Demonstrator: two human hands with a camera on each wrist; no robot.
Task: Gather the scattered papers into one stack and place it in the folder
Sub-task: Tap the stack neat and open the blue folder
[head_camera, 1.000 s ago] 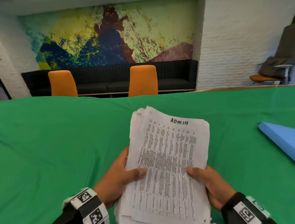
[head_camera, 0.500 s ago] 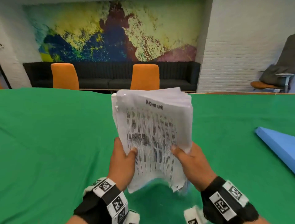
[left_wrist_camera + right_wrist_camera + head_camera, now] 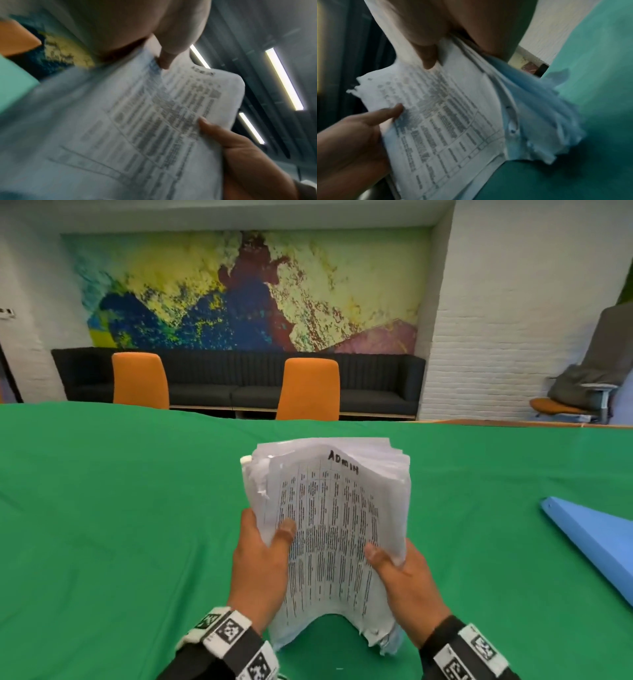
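Note:
A thick stack of printed papers [image 3: 329, 529], its top sheet marked "ADMIN", stands nearly upright on its ragged lower edge on the green tablecloth [image 3: 120, 525]. My left hand [image 3: 262, 556] grips its left side, thumb on the front sheet. My right hand [image 3: 399, 570] grips its right side the same way. Both wrist views are blurred, showing the stack [image 3: 154, 128] [image 3: 447, 115] with a thumb pressed on its front. The blue folder [image 3: 596, 539] lies flat at the right edge of the table, apart from the stack.
Two orange chairs [image 3: 308, 388] [image 3: 140, 380] stand behind the table's far edge, in front of a dark sofa [image 3: 239, 381]. An office chair [image 3: 579, 395] with a grey cover is at the far right. Bare green cloth lies between the stack and the folder.
The stack has been tipped from lying sloped in both hands to standing upright, then lowered until its bottom edge meets the cloth. Both hands kept their grip on its sides.

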